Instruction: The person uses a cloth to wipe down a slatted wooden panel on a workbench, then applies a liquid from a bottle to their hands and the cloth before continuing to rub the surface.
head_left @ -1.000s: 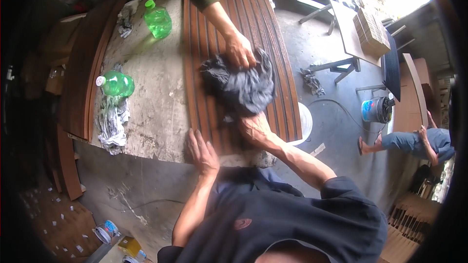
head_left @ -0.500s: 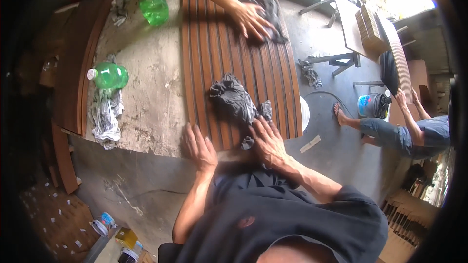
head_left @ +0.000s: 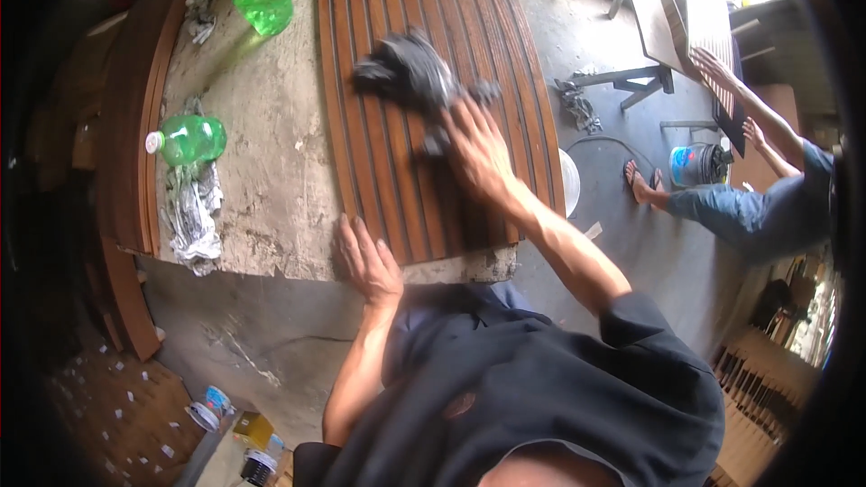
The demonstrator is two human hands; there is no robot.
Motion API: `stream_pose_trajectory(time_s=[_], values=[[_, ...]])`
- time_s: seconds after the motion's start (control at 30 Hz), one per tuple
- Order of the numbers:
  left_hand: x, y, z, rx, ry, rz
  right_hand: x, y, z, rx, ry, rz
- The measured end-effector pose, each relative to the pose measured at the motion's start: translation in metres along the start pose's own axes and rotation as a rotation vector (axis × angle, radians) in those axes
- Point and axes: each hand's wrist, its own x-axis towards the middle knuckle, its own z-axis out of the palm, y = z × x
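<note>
A brown slatted wood panel (head_left: 356,149) with dark grooves lies lengthwise on a worn, pale worktable (head_left: 271,140). My right hand (head_left: 481,151) presses a crumpled dark grey rag (head_left: 410,72) against the slats, its fingers over the rag's near end. Motion smears the rag somewhat. At the panel's near left corner rests my left hand (head_left: 370,261), fingers extended and holding nothing.
Two green bottles (head_left: 263,2) (head_left: 191,140) and crumpled cloths (head_left: 194,216) are on the table's left side. Brown boards (head_left: 131,126) stand along that edge. At right, another person (head_left: 767,189) handles a panel near a bucket (head_left: 695,165) and a trestle (head_left: 645,81).
My right hand has pushed the rag away from me along the panel. My left hand stays near the corner. The co-worker's hand across the panel is out of view.
</note>
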Motion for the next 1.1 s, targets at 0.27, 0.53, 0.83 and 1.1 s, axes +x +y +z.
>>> stream_pose_trajectory(time_s=[0.27, 0.53, 0.83, 1.1], values=[[-0.002, 0.000, -0.001, 0.040, 0.046, 0.035, -0.050, 0.003, -0.017, -0.021, 0.027, 0.087], [-0.008, -0.008, 0.002, 0.040, 0.061, 0.041, -0.073, 0.001, -0.015, -0.008, 0.014, 0.122], [0.006, 0.010, 0.012, 0.021, 0.049, 0.086, 0.008, 0.128, -0.029, -0.215, 0.251, 0.236], [-0.008, -0.004, 0.001, 0.021, 0.041, 0.025, -0.178, -0.018, -0.050, 0.008, -0.005, 0.268]])
